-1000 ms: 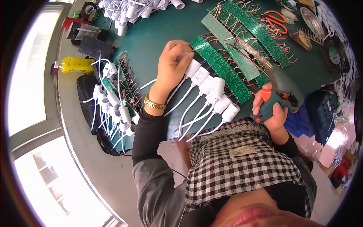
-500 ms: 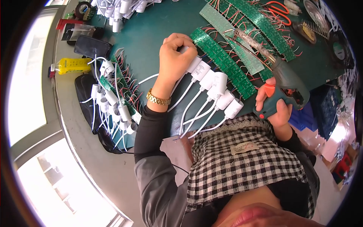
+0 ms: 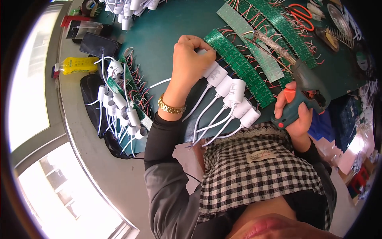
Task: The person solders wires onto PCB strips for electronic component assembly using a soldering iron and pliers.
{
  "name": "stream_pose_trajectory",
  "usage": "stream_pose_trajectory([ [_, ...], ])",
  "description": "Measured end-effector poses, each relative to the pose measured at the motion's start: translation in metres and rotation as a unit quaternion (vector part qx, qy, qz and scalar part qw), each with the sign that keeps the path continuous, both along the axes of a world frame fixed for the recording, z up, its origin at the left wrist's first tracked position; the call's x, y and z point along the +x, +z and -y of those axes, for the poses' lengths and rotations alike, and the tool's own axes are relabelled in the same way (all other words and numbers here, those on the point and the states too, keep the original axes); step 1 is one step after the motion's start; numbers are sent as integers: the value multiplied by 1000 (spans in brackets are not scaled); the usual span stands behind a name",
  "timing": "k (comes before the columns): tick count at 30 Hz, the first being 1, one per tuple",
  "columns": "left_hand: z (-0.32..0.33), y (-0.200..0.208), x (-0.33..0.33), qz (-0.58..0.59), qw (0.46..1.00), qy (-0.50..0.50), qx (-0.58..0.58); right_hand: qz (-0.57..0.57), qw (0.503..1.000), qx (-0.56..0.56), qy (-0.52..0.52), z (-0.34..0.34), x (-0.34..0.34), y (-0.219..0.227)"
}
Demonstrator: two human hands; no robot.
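My left hand [image 3: 190,59] is closed at the far left end of a row of white cylindrical housings with cords, thumb and forefinger pinched around one white housing [image 3: 209,69]. Its upper part is hidden by the fingers. Beside it, several more white housings [image 3: 236,91] lean along a green circuit board strip [image 3: 238,65] with red and white wires. In my right hand [image 3: 300,119], the fingers wrap around the handle of a dark green soldering gun [image 3: 313,83] with an orange trigger. Its metal tip points up and left, above a pale board strip [image 3: 254,46].
More wired board strips [image 3: 282,28] lie at the back right, near orange-handled scissors [image 3: 301,16]. To the left are a second cluster of white housings [image 3: 119,99], a yellow bottle [image 3: 77,65] and a black phone [image 3: 99,44]. Blue bins [image 3: 344,123] stand at right.
The whole view has shifted slightly, so things sit a little farther right. Both hands, the soldering gun and the boards keep about the same places relative to each other.
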State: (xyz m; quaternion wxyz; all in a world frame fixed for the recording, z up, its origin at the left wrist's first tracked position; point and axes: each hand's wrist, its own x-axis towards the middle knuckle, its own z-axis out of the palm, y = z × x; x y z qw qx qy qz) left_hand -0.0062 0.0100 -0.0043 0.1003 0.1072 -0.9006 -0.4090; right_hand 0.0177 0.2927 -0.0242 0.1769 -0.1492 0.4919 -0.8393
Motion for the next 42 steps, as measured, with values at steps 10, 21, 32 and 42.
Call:
stream_pose_trajectory([
  [10, 16, -6, 11, -62, 993, -95, 10, 38, 999, 20, 20, -3, -1, 7],
  [21, 8, 42, 47, 185, 982, -9, 24, 32, 998, 3, 47, 0, 4, 10],
  [32, 25, 69, 12, 375, 882, -139, 248, 9, 996, -63, 62, 0, 11, -4],
  [42, -1, 69, 38, 247, 942, -196, 113, -4, 993, -108, 47, 5, 23, -16],
])
